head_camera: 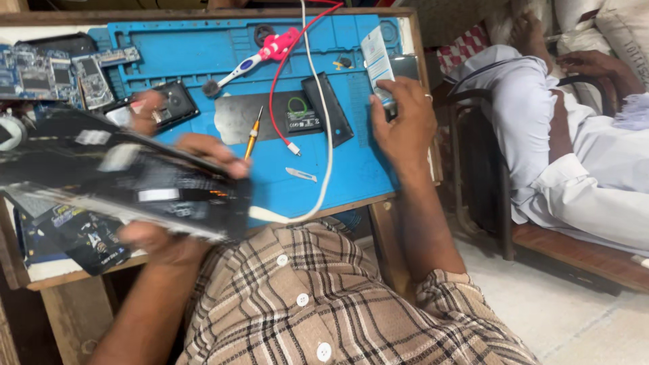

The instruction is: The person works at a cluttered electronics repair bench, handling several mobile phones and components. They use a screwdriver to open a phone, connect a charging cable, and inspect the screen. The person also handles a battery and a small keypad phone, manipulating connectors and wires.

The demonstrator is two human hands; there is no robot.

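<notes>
My left hand (177, 196) grips a large black flat device (115, 177), blurred with motion, held tilted over the left part of the blue work mat (203, 54). My right hand (404, 125) is at the mat's right edge, fingers closed on a white and blue tube (377, 62) that points away from me. A yellow-handled screwdriver (253, 132) lies on the mat between my hands, beside a dark panel (236, 118).
A white and pink brush (260, 55), red and white cables (318, 101), tweezers (300, 174) and a black slab (328, 108) lie on the mat. Circuit boards (40, 74) sit at far left. Another person (574, 142) reclines on a bench at right.
</notes>
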